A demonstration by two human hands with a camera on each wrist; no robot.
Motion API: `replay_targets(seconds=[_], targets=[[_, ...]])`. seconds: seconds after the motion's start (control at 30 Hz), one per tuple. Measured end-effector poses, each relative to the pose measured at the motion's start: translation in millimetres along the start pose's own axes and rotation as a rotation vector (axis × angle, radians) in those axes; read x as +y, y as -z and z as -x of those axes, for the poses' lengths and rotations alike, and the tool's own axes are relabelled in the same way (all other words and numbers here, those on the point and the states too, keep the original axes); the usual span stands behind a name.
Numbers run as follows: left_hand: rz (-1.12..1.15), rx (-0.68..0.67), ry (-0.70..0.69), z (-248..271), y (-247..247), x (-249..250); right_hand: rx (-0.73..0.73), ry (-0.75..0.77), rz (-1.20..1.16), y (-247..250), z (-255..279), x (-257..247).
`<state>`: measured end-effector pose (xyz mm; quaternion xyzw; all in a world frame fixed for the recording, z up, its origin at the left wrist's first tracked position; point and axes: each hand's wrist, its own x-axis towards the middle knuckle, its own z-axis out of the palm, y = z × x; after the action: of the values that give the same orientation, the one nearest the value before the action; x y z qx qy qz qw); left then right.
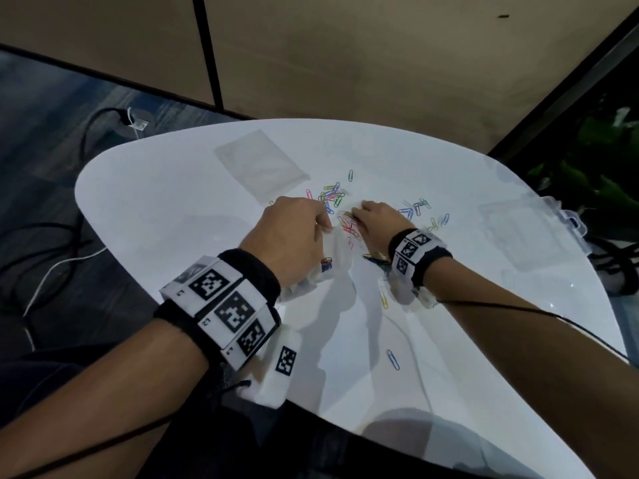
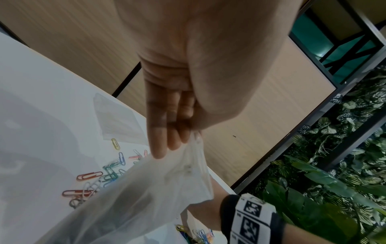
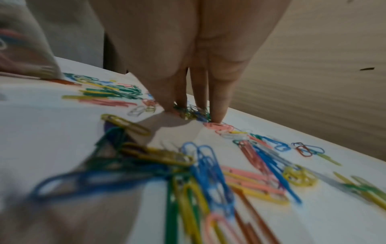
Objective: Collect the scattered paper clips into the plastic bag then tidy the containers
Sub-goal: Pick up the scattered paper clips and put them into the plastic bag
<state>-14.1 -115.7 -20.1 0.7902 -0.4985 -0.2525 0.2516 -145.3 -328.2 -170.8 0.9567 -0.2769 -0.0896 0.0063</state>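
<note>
Coloured paper clips (image 1: pixel 333 197) lie scattered over the middle of the white table (image 1: pixel 173 209). My left hand (image 1: pixel 294 233) pinches the rim of a clear plastic bag (image 1: pixel 333 252), thumb against fingers (image 2: pixel 160 145), and the bag (image 2: pixel 135 198) hangs down toward the table with some clips inside. My right hand (image 1: pixel 377 216) reaches down just right of the bag. Its fingertips (image 3: pixel 217 115) close round a small bunch of clips (image 3: pixel 192 113) on the table. More clips (image 3: pixel 198 165) lie under that wrist.
A second flat clear bag (image 1: pixel 261 162) lies at the back of the table. A clear plastic box (image 1: pixel 529 233) sits at the right edge. Single clips (image 1: pixel 392 359) lie near the front. Cables run over the floor at left; plants stand at right.
</note>
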Motion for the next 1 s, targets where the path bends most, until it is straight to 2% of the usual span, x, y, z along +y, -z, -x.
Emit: replay_targets(seconds=[0.13, 0.2, 0.3, 0.37, 0.4, 0.47, 0.53, 0.6, 0.67, 0.83, 0.9, 1.0], targets=[[-0.018, 0.006, -0.004, 3, 5, -1, -0.012, -0.109, -0.025, 12, 10, -7], [-0.012, 0.006, 0.010, 2, 6, -2, -0.042, -0.228, -0.149, 22, 13, -5], [-0.001, 0.012, 0.028, 0, 6, -1, 0.027, -0.493, -0.557, 37, 24, 7], [0.014, 0.004, 0.042, -1, 5, -1, 0.083, -0.656, -1.006, 51, 36, 10], [0.023, -0.006, 0.052, -1, 5, 0, 0.104, -0.668, -1.258, 60, 43, 6], [0.033, -0.013, 0.073, -2, 3, 0, 0.077, -0.583, -1.633, 84, 57, -6], [0.036, -0.001, 0.092, -2, 2, 2, -0.032, -0.458, -1.795, 107, 69, -23], [0.041, 0.011, 0.101, 0, 1, 5, -0.139, -0.364, -1.798, 123, 78, -40], [0.036, 0.016, 0.101, 1, 0, 7, -0.189, -0.327, -1.688, 129, 82, -55], [0.053, 0.037, 0.120, 2, 7, 1, -0.222, -0.237, -1.365, 135, 74, -74], [0.076, 0.045, 0.125, 1, 12, -4, -0.229, -0.186, -1.351, 140, 69, -72], [0.093, 0.064, 0.136, 1, 17, -12, -0.150, -0.174, -1.385, 146, 56, -60]])
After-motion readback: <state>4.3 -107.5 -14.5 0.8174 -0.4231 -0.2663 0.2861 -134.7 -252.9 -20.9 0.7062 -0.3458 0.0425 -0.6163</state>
